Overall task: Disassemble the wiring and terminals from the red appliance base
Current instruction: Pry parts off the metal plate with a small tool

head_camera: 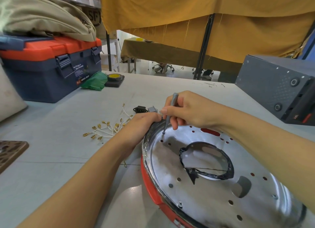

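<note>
A slim grey metal screwdriver (pixel 170 111) is pinched between the thumb and curled fingers of the right hand (pixel 189 110), held almost upright with a slight tilt. Its tip is set on a small screw (pixel 163 133) near the far left edge of a shiny round metal plate (pixel 213 181) dotted with holes and cut through by a large opening edged in black. The plate is seated in the red appliance base (pixel 151 190), which is placed on the grey table (pixel 68 152) at the lower right of the view. The rim of the plate is gripped at its far left by the left hand (pixel 141 123), fingers curled over the edge. Just left of that hand, a loose bundle of white wires with brass terminals (pixel 109 127) is spread on the table. Just beyond the hands, a small black socket part (pixel 140 109) and a small grey block (pixel 152 109) are seen. Further back at the left, a navy and orange toolbox (pixel 51 65) is set.
</note>
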Motion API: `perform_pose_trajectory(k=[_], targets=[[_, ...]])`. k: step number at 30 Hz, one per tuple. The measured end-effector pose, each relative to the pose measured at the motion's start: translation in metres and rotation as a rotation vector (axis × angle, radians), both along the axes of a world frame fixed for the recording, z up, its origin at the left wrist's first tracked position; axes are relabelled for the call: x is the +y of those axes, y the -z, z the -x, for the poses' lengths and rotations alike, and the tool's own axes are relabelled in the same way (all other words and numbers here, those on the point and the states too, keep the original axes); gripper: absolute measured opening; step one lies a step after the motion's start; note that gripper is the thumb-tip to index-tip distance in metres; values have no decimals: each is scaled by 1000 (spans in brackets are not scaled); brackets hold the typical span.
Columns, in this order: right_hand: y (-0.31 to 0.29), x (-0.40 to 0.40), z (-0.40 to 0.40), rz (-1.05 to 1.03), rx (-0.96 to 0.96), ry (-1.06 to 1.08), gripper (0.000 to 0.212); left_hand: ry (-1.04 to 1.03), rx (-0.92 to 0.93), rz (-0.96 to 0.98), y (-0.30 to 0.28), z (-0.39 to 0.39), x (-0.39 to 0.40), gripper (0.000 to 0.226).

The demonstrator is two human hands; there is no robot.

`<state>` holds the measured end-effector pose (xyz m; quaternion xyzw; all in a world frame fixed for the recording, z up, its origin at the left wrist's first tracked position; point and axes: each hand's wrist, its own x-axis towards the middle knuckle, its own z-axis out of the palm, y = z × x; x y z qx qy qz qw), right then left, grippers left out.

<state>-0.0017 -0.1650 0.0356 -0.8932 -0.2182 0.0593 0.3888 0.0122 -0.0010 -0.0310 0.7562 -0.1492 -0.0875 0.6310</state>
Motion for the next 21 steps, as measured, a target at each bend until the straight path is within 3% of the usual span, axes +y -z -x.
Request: perform_pose_trajectory(k=[6, 13, 17, 21], targets=[[-11, -7, -3, 34, 128, -69, 23, 1, 1, -12, 1, -1, 1, 32], [-1, 4, 0, 18, 70, 103, 22, 13, 28, 25, -1, 1, 0, 30], [12, 8, 4, -152, -3, 209, 15, 17, 20, 7, -2, 3, 0, 33], [19, 10, 6, -273, -57, 228, 25, 9, 4, -21, -3, 3, 1, 38]])
